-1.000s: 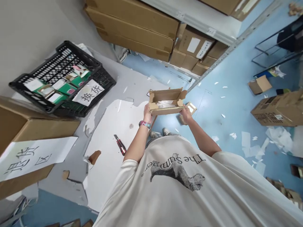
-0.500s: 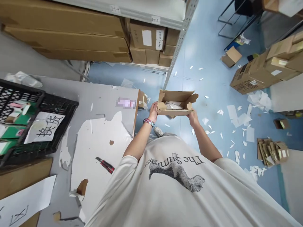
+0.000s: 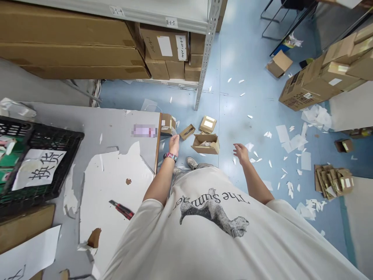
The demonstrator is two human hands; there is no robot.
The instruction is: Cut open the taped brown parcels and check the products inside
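Two bare hands, both low in front of me, and neither has hold of anything I can see. My left hand (image 3: 174, 144) hangs with the fingers bunched downward, the beaded wristband (image 3: 170, 156) just above it; I can't tell from up here whether it's fully closed. It's just short of a narrow cardboard sleeve (image 3: 187, 132) on the floor. My right hand (image 3: 241, 152) is loosely open, fingers slightly spread, the arm angled outward, near nothing. Between them, just ahead of my shoe (image 3: 191, 162), an open cardboard box (image 3: 205, 144) sits upright with white paper inside, seemingly placed within easy reach. Nearby lie a small flat carton (image 3: 208, 124) and a small box (image 3: 168, 124) against the edge of a grey board (image 3: 87, 124). On that board rest a utility knife (image 3: 121, 209) and a black plastic crate (image 3: 58, 134), whose paper sign (image 3: 39, 171) probably marks its contents; paper scraps (image 3: 291, 140) litter the blue floor
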